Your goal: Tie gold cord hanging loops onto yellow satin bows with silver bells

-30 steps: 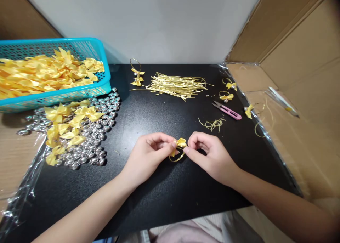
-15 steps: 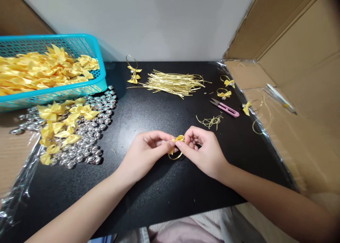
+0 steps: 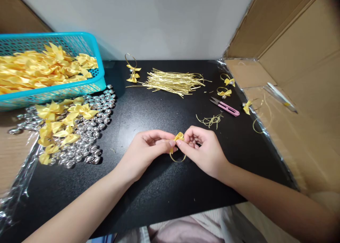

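Observation:
Between my hands is a yellow ribbon bow (image 3: 179,136), held above the black table near its middle. A loop of gold cord (image 3: 177,160) hangs from the bow toward me. My left hand (image 3: 148,147) pinches the bow's left side between thumb and fingers. From the other side, my right hand (image 3: 203,149) grips it with thumb and curled index finger. My fingertips cover part of the bow, and I cannot tell whether a bell is attached behind it.
A turquoise basket (image 3: 102,80) of yellow bows stands back left. Silver bells (image 3: 87,140) with loose bows (image 3: 50,111) lie before it. Behind my hands are gold cords (image 3: 172,82), cord scraps (image 3: 211,120), pink thread snips (image 3: 225,106) and several looped bows (image 3: 225,93).
The gold loop under the bow now hangs rounder and slightly lower. Both hands keep their pinch and have barely moved.

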The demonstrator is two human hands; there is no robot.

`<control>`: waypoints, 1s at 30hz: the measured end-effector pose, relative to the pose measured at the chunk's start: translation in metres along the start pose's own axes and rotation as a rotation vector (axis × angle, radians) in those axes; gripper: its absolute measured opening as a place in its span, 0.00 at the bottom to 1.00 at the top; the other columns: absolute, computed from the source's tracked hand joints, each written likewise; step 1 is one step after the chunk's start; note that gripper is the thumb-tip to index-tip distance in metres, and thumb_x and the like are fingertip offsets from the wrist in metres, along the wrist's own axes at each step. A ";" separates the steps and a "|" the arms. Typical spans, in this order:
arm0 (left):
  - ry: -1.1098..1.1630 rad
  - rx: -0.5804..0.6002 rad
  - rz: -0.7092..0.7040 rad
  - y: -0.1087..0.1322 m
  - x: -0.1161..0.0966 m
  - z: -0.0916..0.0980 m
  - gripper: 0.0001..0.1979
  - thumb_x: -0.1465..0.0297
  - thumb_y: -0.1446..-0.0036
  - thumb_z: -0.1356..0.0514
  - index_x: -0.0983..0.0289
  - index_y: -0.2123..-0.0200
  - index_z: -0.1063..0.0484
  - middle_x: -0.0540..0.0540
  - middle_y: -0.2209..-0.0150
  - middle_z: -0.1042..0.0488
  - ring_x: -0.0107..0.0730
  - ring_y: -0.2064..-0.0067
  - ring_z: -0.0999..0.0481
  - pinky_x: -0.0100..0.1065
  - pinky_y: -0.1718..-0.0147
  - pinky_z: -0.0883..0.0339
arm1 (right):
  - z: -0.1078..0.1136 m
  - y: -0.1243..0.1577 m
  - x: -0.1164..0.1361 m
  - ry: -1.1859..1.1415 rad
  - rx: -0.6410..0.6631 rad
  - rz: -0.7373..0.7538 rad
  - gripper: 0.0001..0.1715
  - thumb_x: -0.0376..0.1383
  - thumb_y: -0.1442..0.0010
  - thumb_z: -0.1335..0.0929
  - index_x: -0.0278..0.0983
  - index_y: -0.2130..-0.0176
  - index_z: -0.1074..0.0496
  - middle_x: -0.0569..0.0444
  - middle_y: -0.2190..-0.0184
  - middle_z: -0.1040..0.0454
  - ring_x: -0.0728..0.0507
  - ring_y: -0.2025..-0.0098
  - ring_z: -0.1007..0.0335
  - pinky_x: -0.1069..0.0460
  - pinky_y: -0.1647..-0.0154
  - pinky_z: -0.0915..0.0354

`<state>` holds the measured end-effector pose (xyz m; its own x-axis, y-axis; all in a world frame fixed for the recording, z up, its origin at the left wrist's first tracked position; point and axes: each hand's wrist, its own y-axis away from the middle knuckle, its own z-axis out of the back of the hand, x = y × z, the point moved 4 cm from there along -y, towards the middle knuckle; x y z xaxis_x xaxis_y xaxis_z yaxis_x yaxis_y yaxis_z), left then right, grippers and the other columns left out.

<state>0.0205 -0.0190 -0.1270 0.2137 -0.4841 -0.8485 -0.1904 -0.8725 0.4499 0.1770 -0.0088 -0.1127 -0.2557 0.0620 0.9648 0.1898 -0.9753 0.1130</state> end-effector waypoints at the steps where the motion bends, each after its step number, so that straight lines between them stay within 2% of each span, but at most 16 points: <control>1: 0.000 0.002 0.006 0.000 0.001 0.000 0.06 0.71 0.56 0.28 0.63 0.71 0.20 0.51 0.73 0.18 0.25 0.72 0.23 0.25 0.67 0.30 | 0.000 0.000 0.000 -0.003 0.003 -0.001 0.14 0.36 0.50 0.29 0.37 0.79 0.38 0.63 0.84 0.41 0.54 0.81 0.48 0.56 0.81 0.48; 10: -0.104 0.037 -0.017 0.000 -0.003 -0.003 0.05 0.70 0.51 0.33 0.65 0.74 0.23 0.50 0.77 0.24 0.25 0.74 0.28 0.28 0.68 0.35 | 0.000 -0.001 0.001 0.000 0.028 -0.008 0.14 0.36 0.50 0.29 0.37 0.79 0.37 0.63 0.84 0.41 0.54 0.81 0.49 0.56 0.81 0.49; 16: -0.183 0.064 -0.053 0.002 -0.008 -0.006 0.06 0.69 0.48 0.36 0.65 0.73 0.25 0.48 0.76 0.27 0.25 0.73 0.31 0.28 0.69 0.39 | 0.005 -0.001 -0.001 0.008 0.076 -0.004 0.13 0.37 0.51 0.26 0.36 0.77 0.33 0.63 0.83 0.40 0.54 0.80 0.49 0.56 0.80 0.50; 18: -0.232 0.051 -0.086 0.002 -0.009 -0.006 0.06 0.68 0.46 0.37 0.65 0.72 0.26 0.48 0.76 0.28 0.26 0.72 0.32 0.28 0.69 0.40 | 0.007 0.001 0.002 0.029 0.095 0.052 0.10 0.36 0.50 0.26 0.36 0.74 0.30 0.63 0.82 0.39 0.54 0.80 0.48 0.56 0.80 0.49; 21: -0.305 0.018 -0.132 0.003 -0.010 -0.006 0.09 0.65 0.44 0.38 0.65 0.72 0.28 0.48 0.77 0.31 0.26 0.73 0.34 0.28 0.71 0.41 | 0.008 0.005 0.011 0.107 0.105 0.215 0.03 0.32 0.46 0.30 0.36 0.72 0.27 0.61 0.80 0.37 0.53 0.79 0.45 0.55 0.77 0.43; 24: -0.336 0.006 -0.163 0.005 -0.010 -0.006 0.09 0.64 0.43 0.39 0.64 0.70 0.29 0.48 0.76 0.31 0.26 0.73 0.34 0.28 0.72 0.41 | 0.006 0.010 0.018 0.159 0.123 0.333 0.05 0.28 0.45 0.32 0.36 0.71 0.26 0.59 0.79 0.35 0.52 0.77 0.40 0.54 0.73 0.38; 30: -0.378 0.024 -0.172 0.009 -0.007 -0.008 0.09 0.64 0.41 0.41 0.64 0.67 0.31 0.49 0.73 0.29 0.27 0.72 0.32 0.28 0.72 0.39 | 0.002 0.012 0.020 0.122 0.125 0.377 0.08 0.25 0.44 0.33 0.37 0.71 0.28 0.55 0.73 0.28 0.50 0.73 0.33 0.54 0.70 0.35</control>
<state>0.0249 -0.0240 -0.1152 -0.1216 -0.2696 -0.9553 -0.2063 -0.9345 0.2900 0.1759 -0.0190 -0.0914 -0.2550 -0.3272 0.9099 0.4034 -0.8912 -0.2074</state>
